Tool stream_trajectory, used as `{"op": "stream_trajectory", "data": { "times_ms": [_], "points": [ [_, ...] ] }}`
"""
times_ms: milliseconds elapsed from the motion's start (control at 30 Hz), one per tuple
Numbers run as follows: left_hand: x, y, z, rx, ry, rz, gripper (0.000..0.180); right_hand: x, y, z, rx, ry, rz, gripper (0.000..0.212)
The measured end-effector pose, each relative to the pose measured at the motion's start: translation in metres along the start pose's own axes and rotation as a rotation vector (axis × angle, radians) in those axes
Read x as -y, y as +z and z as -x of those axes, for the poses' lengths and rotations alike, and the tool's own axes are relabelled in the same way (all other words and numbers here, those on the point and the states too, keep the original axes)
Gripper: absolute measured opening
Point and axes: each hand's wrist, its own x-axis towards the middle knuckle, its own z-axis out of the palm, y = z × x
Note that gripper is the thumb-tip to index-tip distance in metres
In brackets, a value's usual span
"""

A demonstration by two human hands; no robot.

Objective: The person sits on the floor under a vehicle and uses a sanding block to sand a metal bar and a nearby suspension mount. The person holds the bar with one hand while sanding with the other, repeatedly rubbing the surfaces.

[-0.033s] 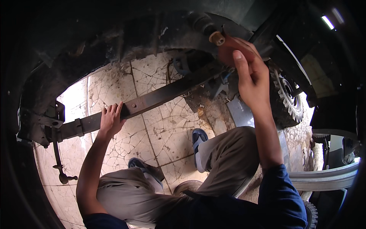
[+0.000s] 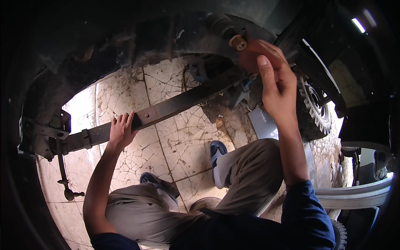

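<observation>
My left hand (image 2: 122, 130) rests on a long dark leaf spring (image 2: 166, 105), its fingers stretched out over the top edge and holding nothing. Up at the right, my right hand (image 2: 278, 85) is closed on a thin reddish-brown sheet (image 2: 253, 57) that looks like sandpaper. The thumb presses its near face while the other fingers are mostly hidden behind it. Just left of the sheet's upper edge, a brass-coloured pin end (image 2: 238, 42) with a hole in it sticks out of a dark mount. I cannot tell whether the sheet touches the pin.
Dark vehicle bodywork (image 2: 150, 37) arches overhead. A rod with a ball joint (image 2: 68, 192) hangs at the left end of the spring. A toothed wheel (image 2: 318, 108) and a pale curved beam (image 2: 354, 193) stand to the right. Cracked tiles (image 2: 183, 146) cover the floor under my sandalled feet.
My right hand and the reddish-brown sheet have shifted very slightly to the right and down. My left hand stays in place on the leaf spring.
</observation>
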Motion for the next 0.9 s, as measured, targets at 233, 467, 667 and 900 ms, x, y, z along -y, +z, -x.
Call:
{"op": "stream_trajectory", "data": {
  "times_ms": [233,467,667,900],
  "points": [
    [0.0020,-0.0038,-0.0051,-0.009,0.003,0.010,0.085,-0.0023,-0.0006,-0.0035,0.047,0.141,-0.064,0.024],
    [0.0025,-0.0034,-0.0071,0.005,0.001,0.020,0.083,-0.0037,-0.0007,-0.0039,0.013,0.109,-0.111,0.024],
    [0.0010,-0.0051,-0.0071,0.002,-0.002,0.025,0.083,-0.0020,-0.0004,-0.0032,0.026,0.149,-0.080,0.024],
    [0.0026,-0.0041,-0.0070,-0.003,0.004,0.026,0.083,-0.0028,0.0009,0.0045,0.060,0.400,-0.187,0.025]
  ]
}}
